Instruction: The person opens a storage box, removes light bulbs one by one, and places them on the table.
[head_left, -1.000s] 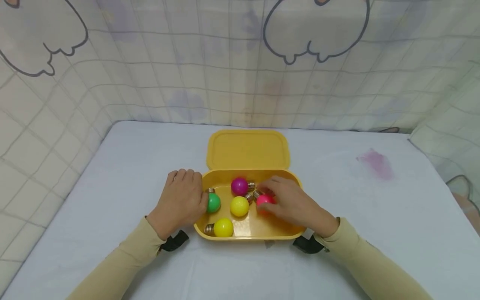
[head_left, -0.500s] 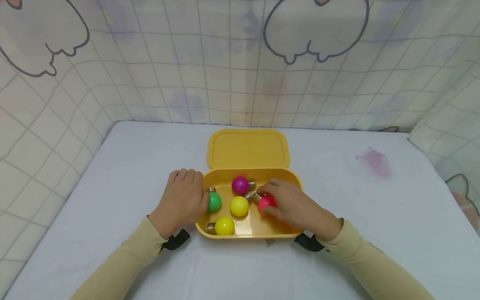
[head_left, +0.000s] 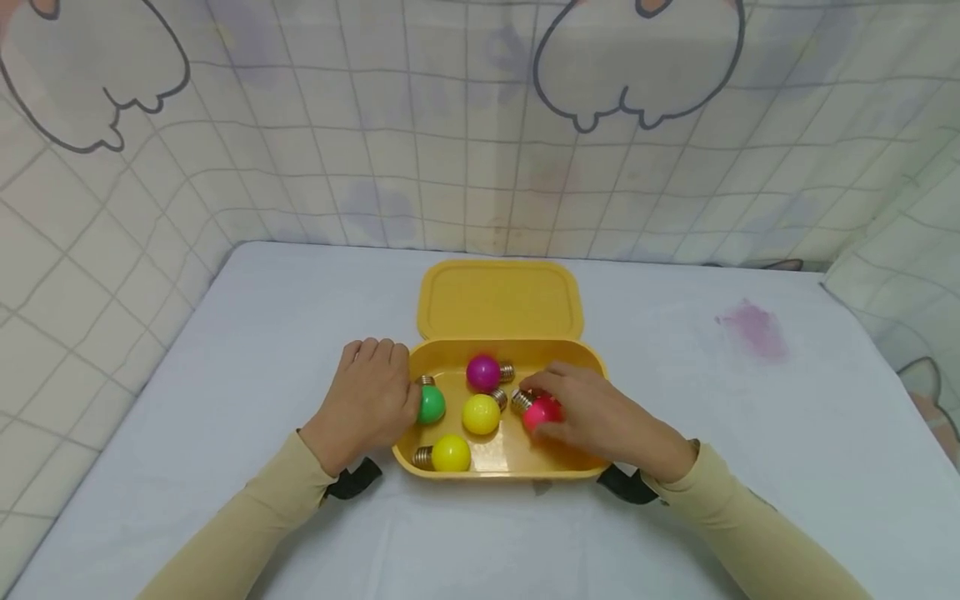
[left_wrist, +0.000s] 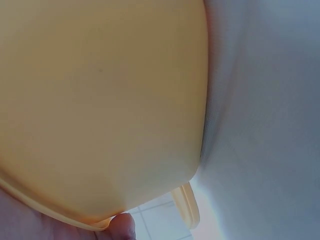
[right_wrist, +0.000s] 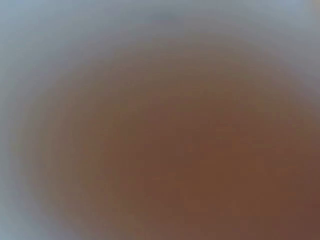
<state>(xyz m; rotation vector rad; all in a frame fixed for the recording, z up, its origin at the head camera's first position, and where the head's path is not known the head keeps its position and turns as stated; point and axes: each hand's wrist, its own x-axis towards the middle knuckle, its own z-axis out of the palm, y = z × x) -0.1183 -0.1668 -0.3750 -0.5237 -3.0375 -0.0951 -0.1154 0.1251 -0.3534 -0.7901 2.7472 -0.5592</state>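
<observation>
In the head view my left hand (head_left: 367, 392) grips the left rim of a yellow plastic box (head_left: 510, 467). In the left wrist view a fingertip (left_wrist: 122, 226) curls at the rim of the box (left_wrist: 105, 100). My right hand (head_left: 600, 412) reaches into the box from the right and holds a pink light bulb (head_left: 542, 412), thumb and fingers around its globe, metal screw base pointing to the back left. Also inside lie a purple bulb (head_left: 482, 372), a green bulb (head_left: 431, 405), a yellow bulb (head_left: 480, 415) in the middle and another yellow bulb (head_left: 451, 454) in the front left corner.
The box's yellow lid (head_left: 500, 298) lies behind it on the white-covered table (head_left: 300, 292). A pink stain (head_left: 752, 329) marks the cloth at the right. Grid-patterned fabric (head_left: 450, 167) hangs at the back and sides. The right wrist view is a brown blur.
My right hand has closed around the pink bulb, and both have shifted slightly to the right. My left hand stays at the rim.
</observation>
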